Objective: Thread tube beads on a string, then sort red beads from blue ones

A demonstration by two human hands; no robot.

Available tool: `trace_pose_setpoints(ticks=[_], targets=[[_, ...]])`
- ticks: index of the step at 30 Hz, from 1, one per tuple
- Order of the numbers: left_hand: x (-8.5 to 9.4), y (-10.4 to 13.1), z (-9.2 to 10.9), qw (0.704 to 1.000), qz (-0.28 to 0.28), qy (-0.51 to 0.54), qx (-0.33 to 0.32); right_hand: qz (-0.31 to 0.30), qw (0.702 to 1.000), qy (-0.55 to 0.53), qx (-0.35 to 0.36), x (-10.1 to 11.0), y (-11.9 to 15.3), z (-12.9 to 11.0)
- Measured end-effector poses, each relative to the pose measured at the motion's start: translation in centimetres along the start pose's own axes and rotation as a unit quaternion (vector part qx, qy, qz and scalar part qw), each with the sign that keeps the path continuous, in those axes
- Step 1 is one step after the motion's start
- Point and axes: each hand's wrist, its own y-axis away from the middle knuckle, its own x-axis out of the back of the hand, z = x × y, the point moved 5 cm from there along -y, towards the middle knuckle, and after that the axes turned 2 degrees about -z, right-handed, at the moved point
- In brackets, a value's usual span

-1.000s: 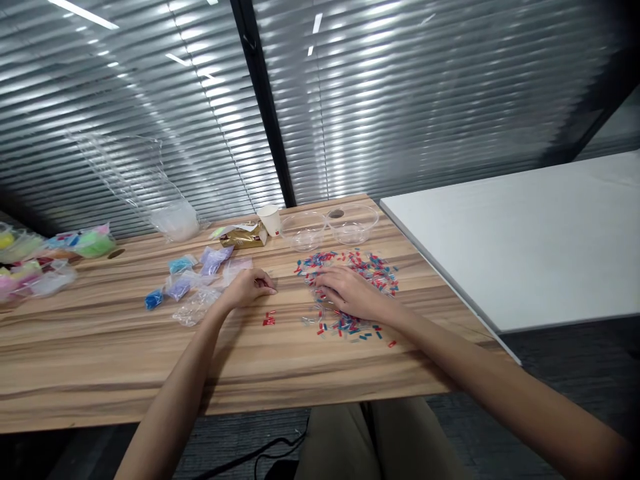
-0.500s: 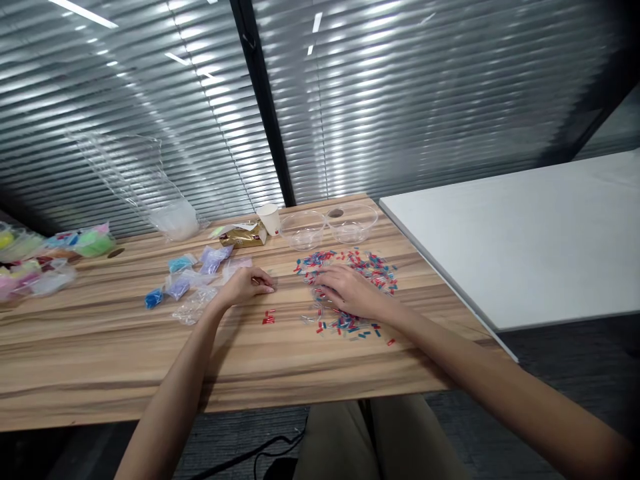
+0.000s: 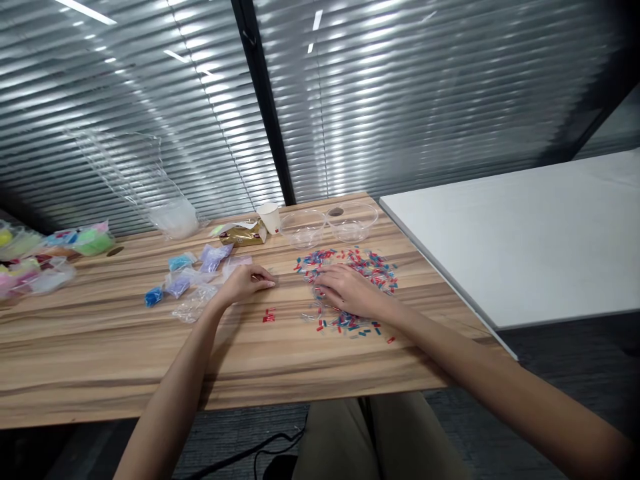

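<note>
Red, blue and clear small pieces (image 3: pixel 377 272) lie scattered on the wooden table (image 3: pixel 280 373). Over the left part of this spread is my right hand (image 3: pixel 345 288), palm down with bent fingers; what its fingertips touch is hidden. My left hand (image 3: pixel 247 283) rests to the left of the pieces, thumb and fingers drawn together near some faint clear bits; anything between them is too small to make out. Just below it sits a small group of red pieces (image 3: pixel 269 316). Clear plastic bags (image 3: pixel 195 304) lie left of my left hand.
Two clear bowls (image 3: pixel 303 230), a white paper cup (image 3: pixel 269 218) and a gold packet (image 3: pixel 243 235) stand at the back. Small blue and purple bags (image 3: pixel 215 257) lie left of centre, colourful bags (image 3: pixel 94 241) farther left. A white table (image 3: pixel 525 240) adjoins on the right.
The fingers of my left hand have shifted slightly. My right hand has stayed almost in the same place over the pieces.
</note>
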Motion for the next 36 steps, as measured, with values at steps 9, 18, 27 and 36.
trace_pose_setpoints(ticks=[9,18,27,36], targets=[[-0.5,0.0,0.4,0.999,-0.014,-0.028,-0.03,0.007,1.0,0.012,-0.013,0.2,-0.1,0.1],[-0.6,-0.2,0.0,0.999,-0.007,-0.042,-0.016,0.015,1.0,0.017,-0.004,0.2,-0.1,0.1],[0.3,-0.2,0.4,0.998,0.045,-0.033,0.004,0.022,0.999,0.025,-0.013,0.5,-0.2,0.2],[-3.3,-0.3,4.0,0.992,0.026,-0.035,-0.121,0.011,0.999,0.032,-0.028,0.3,-0.3,0.3]])
